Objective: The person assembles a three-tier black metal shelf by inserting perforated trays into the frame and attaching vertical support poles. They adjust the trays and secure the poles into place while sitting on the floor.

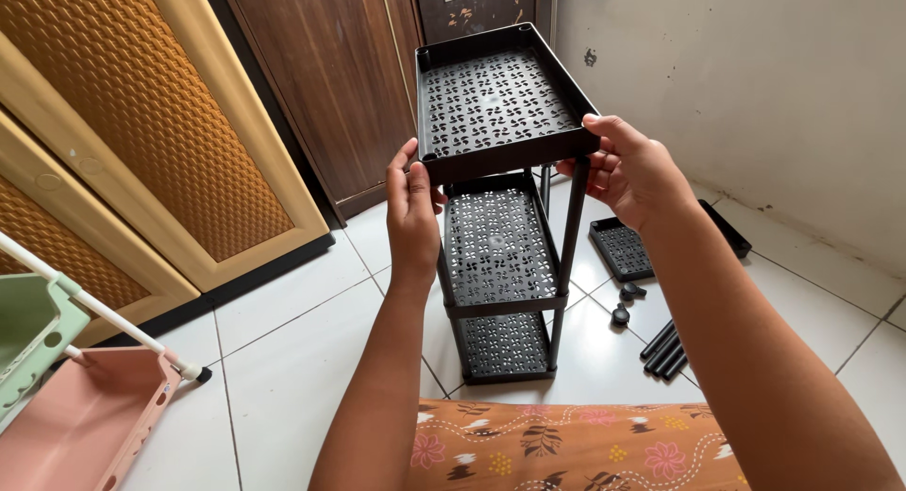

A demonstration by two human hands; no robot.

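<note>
A black plastic rack (500,264) with three perforated shelves stands upright on the white tiled floor. My left hand (411,208) grips the near left corner of its top shelf (495,104). At the near right corner of that same shelf, my right hand (630,170) holds on with the thumb over the rim. Thin black poles join the shelves at the corners. The lowest shelf (505,345) rests near my knees, which are covered by floral orange cloth (576,448).
Another black perforated shelf (623,248) lies on the floor at the right, with loose black poles (663,351) and small black caps (628,302) beside it. A pink and green rack (66,397) lies at lower left. Yellow cabinet doors (142,123) and a wall stand close behind.
</note>
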